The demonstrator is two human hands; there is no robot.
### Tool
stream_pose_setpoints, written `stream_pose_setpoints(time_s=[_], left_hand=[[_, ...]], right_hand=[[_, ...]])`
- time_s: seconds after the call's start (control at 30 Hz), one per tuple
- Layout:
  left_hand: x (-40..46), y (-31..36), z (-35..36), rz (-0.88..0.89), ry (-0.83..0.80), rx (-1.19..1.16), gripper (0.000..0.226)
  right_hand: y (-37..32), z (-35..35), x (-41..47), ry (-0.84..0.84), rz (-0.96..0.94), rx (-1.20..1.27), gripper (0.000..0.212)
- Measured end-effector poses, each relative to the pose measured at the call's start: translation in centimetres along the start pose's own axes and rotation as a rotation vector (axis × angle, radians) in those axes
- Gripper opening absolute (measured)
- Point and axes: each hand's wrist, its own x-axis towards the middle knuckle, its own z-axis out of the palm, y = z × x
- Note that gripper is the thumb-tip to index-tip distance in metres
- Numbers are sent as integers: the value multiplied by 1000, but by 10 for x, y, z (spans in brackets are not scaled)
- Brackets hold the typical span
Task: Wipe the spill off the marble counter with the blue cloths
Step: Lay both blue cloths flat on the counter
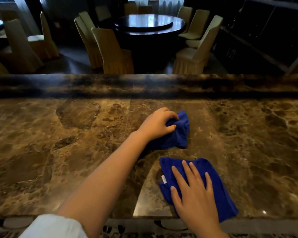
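Two blue cloths lie on the brown marble counter [58,152]. My left hand [157,123] reaches across the middle of the counter and clutches the far blue cloth [178,134], which is bunched up under its fingers. My right hand [194,191] lies flat, fingers spread, pressing on the near blue cloth [220,184], which is spread out by the counter's front edge and has a small white label at its left side. I cannot make out a distinct spill on the glossy stone.
A raised marble ledge [144,86] runs along the back of the counter. Beyond it stand a dark round table [148,23] and several covered chairs [113,52]. A patterned edge [144,227] borders the counter's front.
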Motion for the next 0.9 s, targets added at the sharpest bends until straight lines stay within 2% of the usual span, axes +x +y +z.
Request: stream_pose_setpoints(time_s=[0.17,0.37,0.47,0.63,0.9], left_hand=[[9,3,32,-14,-76,-39,34],[-15,-10,42,144,-141,349,55],[-31,-22,43,220,-206,388,55],[-29,-25,52,142,-337,367,51],[-6,-16,57,89,-483,353,57]], right_hand=[[-1,-3,-1,-15,-3,-5,60],[-5,-8,1,1,-12,14,63],[-9,-18,-3,4,35,1,55],[-10,-17,-6,61,35,-39,53],[-10,-14,-5,25,32,15,56]])
